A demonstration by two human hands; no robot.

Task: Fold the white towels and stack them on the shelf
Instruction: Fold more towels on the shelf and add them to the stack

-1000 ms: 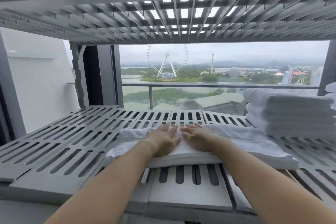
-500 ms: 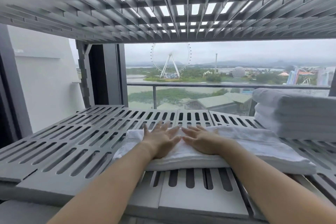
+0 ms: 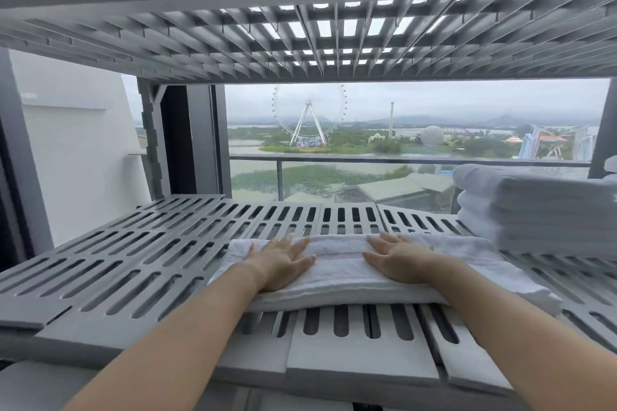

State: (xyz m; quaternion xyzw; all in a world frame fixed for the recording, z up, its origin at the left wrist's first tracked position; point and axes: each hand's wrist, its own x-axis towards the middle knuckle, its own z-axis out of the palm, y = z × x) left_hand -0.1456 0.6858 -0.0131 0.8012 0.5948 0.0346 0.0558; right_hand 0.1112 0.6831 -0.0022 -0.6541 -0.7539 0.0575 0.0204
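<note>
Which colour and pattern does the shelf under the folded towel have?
The shelf is plain grey with rows of long slots, seen best in the head view.

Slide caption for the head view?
Both hands flat on folded white towel, grey slotted shelf.

A single wide-angle head-worn camera looks forward between two slatted grey shelves, level with the lower shelf (image 3: 140,264) and close to its front edge. It faces a window (image 3: 400,130) behind the shelving, with both forearms reaching away from the lens into the gap.
</note>
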